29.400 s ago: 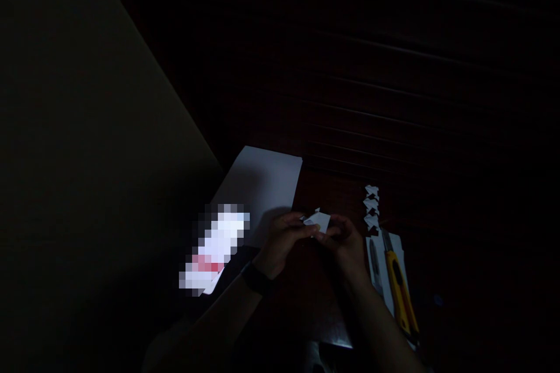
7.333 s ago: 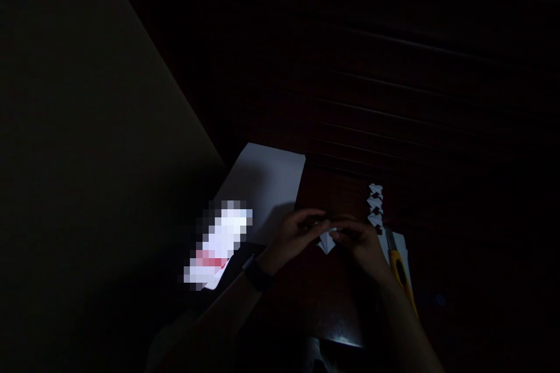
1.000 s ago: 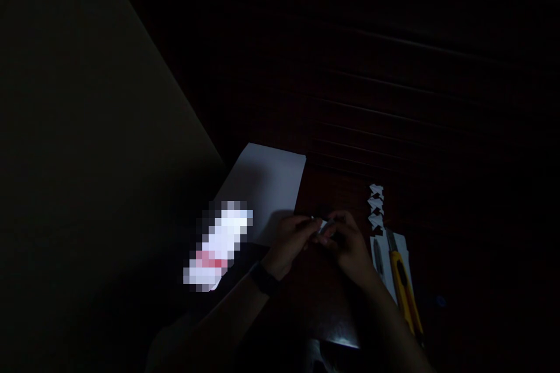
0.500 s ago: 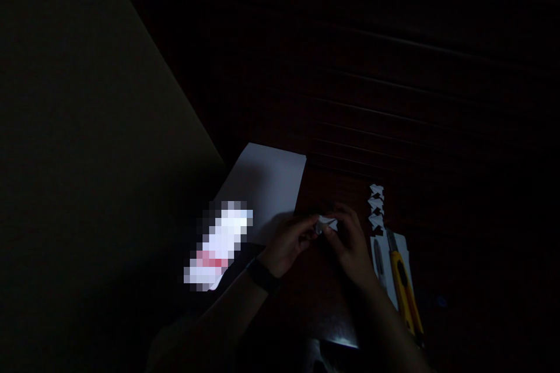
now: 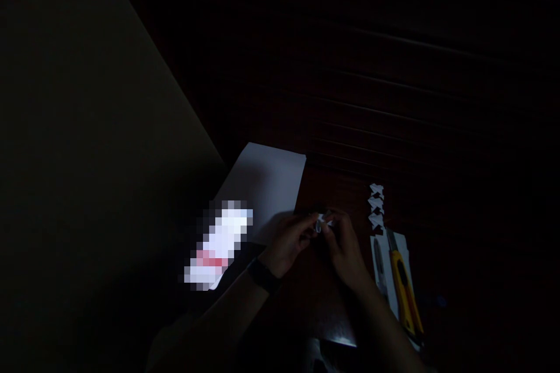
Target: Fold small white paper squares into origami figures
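Observation:
Between my two hands is a small piece of folded white paper (image 5: 321, 221). My left hand (image 5: 289, 242), with a dark band on its wrist, pinches the paper's left side. My right hand (image 5: 345, 245) grips the right side, its thumb on the near face and its fingers curled behind. Fingers cover much of the paper, so its full shape is hidden. Right of my right hand, three small folded white paper figures (image 5: 375, 205) stand in a column on the dark table.
A yellow utility knife (image 5: 403, 291) and a pen (image 5: 378, 262) lie on white paper strips at the right. White sheets (image 5: 273, 178) lie at the back left, beside a bright, pixelated phone-like screen (image 5: 221, 245). A pale wall (image 5: 87, 99) borders the left. The scene is very dark.
My right hand has shifted slightly left along the folded paper, and its fingers now cover more of it. My left hand stays nearly in place.

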Action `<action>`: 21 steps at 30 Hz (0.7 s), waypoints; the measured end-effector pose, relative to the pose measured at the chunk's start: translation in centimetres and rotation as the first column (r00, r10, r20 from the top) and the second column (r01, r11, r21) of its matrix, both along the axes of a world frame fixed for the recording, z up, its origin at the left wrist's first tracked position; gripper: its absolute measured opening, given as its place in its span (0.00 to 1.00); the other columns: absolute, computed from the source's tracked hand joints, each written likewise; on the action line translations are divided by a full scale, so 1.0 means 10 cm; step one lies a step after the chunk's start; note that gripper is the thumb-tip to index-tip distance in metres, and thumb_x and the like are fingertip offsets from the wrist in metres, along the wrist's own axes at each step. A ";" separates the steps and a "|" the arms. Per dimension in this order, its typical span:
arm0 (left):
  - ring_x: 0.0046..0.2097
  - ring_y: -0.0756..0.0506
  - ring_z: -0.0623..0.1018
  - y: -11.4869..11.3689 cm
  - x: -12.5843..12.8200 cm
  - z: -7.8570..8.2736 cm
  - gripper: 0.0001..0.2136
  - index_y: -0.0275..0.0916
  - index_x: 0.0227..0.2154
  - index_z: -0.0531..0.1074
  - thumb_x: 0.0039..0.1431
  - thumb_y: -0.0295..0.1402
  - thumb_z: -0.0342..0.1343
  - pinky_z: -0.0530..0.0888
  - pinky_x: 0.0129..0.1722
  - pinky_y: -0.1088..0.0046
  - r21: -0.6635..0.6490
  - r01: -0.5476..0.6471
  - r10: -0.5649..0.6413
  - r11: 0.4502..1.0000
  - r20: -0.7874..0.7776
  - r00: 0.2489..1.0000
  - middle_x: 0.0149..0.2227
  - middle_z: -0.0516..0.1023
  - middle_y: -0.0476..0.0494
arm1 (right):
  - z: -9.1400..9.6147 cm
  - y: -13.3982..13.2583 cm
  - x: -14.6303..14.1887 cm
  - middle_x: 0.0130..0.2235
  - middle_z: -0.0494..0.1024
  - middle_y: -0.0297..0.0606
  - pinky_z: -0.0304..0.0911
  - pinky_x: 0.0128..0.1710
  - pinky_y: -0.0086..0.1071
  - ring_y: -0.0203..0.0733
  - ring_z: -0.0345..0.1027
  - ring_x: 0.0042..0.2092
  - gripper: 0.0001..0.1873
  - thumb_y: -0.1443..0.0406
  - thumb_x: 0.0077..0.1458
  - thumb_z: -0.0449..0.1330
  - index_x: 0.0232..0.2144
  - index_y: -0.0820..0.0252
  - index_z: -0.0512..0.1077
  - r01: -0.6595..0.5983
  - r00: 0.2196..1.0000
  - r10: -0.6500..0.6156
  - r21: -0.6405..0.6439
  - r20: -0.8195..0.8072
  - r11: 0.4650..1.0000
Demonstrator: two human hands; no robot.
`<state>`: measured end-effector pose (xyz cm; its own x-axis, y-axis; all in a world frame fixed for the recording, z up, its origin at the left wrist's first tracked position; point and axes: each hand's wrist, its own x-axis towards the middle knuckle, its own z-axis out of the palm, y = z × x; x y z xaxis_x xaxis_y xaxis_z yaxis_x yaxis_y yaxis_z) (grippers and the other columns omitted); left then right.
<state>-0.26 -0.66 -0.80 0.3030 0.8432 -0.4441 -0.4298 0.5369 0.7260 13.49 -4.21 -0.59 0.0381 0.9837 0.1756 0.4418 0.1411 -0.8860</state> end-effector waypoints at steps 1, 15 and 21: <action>0.29 0.52 0.71 0.00 0.00 0.01 0.10 0.35 0.28 0.76 0.48 0.37 0.63 0.65 0.27 0.78 -0.002 -0.002 0.002 1.000 -0.001 1.000 0.28 0.74 0.45 | 0.00 0.00 -0.01 0.48 0.68 0.42 0.57 0.52 0.43 0.45 0.62 0.51 0.08 0.62 0.61 0.50 0.43 0.55 0.63 0.002 1.000 -0.002 0.001 -0.004 1.000; 0.32 0.52 0.72 -0.02 -0.01 -0.06 0.11 0.34 0.31 0.76 0.49 0.39 0.62 0.66 0.30 0.78 0.007 0.032 -0.032 0.999 -0.013 0.999 0.31 0.74 0.44 | -0.01 -0.01 -0.02 0.50 0.67 0.43 0.58 0.52 0.41 0.44 0.62 0.52 0.09 0.64 0.60 0.52 0.43 0.56 0.61 -0.039 0.999 0.039 0.004 0.021 0.999; 0.27 0.54 0.69 -0.05 -0.01 -0.04 0.14 0.34 0.28 0.74 0.49 0.43 0.61 0.62 0.23 0.82 0.061 0.038 -0.027 0.997 -0.179 0.984 0.27 0.72 0.47 | 0.00 -0.01 -0.02 0.50 0.69 0.42 0.58 0.50 0.40 0.45 0.63 0.51 0.12 0.63 0.59 0.54 0.46 0.55 0.61 -0.015 1.000 0.015 -0.040 0.010 0.999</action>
